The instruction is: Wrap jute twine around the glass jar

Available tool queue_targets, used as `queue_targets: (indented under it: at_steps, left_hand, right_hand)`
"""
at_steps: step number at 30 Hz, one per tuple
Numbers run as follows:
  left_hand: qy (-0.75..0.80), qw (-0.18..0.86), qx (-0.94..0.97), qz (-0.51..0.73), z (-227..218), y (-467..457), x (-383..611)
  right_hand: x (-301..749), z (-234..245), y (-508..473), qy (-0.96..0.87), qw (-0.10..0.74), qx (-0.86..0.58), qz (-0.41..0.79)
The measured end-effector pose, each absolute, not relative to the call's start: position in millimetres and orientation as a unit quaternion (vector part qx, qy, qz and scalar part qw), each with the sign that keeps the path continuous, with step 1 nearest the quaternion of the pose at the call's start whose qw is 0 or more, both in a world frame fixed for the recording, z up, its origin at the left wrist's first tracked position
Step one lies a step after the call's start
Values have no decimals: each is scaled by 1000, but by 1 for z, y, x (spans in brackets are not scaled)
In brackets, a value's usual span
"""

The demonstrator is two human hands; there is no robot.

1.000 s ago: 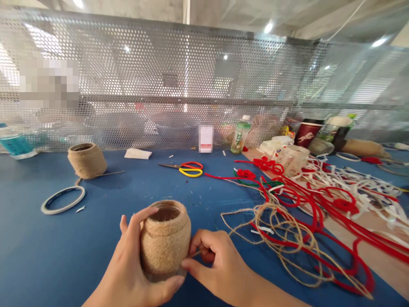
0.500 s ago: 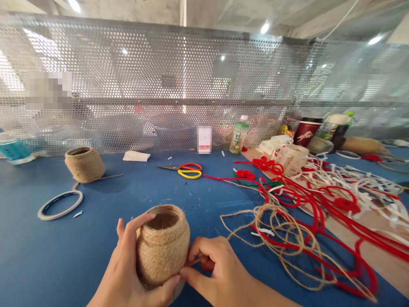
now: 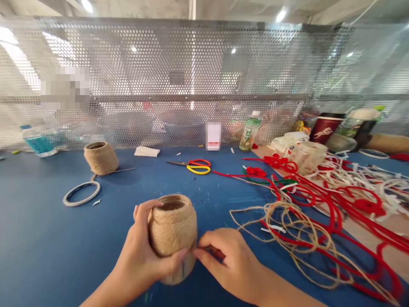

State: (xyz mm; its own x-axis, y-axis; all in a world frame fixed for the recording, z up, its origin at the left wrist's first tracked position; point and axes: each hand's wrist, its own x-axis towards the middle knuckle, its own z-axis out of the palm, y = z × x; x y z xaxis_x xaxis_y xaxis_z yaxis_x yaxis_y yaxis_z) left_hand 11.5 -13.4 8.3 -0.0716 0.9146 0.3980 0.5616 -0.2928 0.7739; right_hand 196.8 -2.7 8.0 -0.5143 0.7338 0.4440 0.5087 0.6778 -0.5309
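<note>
A perforated metal screen (image 3: 179, 81) spans the back of the blue desk (image 3: 54, 230), crossed by a horizontal rail (image 3: 191, 98) and glaring brightly at upper left. Above it runs a concrete ceiling (image 3: 137, 6) with small round lights (image 3: 280, 15), and a thin pale cable (image 3: 364, 13) crosses the upper right corner.

Left hand (image 3: 140, 251) cupped, right hand (image 3: 231, 262) curled

Left hand (image 3: 140, 243) gripping a round glass jar wrapped in tan jute twine (image 3: 172, 226); right hand (image 3: 226, 260) curled just beside its lower wall. Loose tangled jute twine (image 3: 284, 238) and thick red cord (image 3: 329, 213) lie to the right on a blue tabletop (image 3: 47, 221); red-and-yellow-handled scissors (image 3: 198, 167) lie beyond.
</note>
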Motion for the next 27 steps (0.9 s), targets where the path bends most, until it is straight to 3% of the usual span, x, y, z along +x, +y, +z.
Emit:
queue_targets:
  at_steps: [4, 9, 27]
  left_hand:
    - [556, 244, 642, 469, 12, -9, 7]
    - [544, 238, 656, 466, 14, -8, 6]
    - [538, 234, 677, 444, 10, -5, -1]
  right_hand:
    - [198, 11, -2, -878, 327, -333, 107]
    - [199, 10, 0, -881, 332, -328, 81]
    - [196, 5, 1, -869, 310, -364, 127]
